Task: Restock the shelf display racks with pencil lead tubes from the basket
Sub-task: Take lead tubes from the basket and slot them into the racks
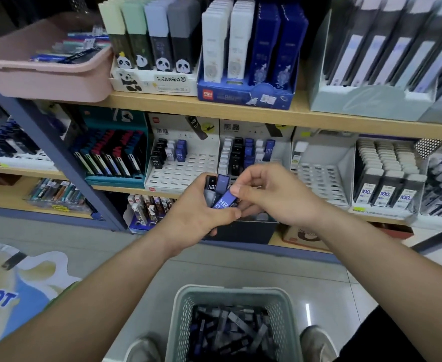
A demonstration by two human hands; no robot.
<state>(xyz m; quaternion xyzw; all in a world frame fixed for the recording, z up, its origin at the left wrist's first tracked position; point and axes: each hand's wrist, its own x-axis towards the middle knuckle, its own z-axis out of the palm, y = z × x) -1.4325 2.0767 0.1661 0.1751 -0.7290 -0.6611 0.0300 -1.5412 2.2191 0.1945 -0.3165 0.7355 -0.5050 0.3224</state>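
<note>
My left hand (196, 212) grips a bunch of pencil lead tubes (214, 188), black and blue, marked HB. My right hand (269, 194) pinches one blue tube (226, 200) from that bunch between thumb and fingers. Both hands hover in front of the middle shelf. Behind them stand two white slotted display racks: the left rack (182, 163) holds a few tubes at its back, and the right rack (253, 152) holds several rows. A grey-green mesh basket (182, 309) on the floor between my feet holds several loose tubes (230, 330).
A third white slotted rack (321, 173) to the right is nearly bare. A pink bin (44, 74) sits on the top shelf at left beside boxed pencil cases. Eraser and pen displays flank the racks. A blue shelf post (65, 163) slants at left.
</note>
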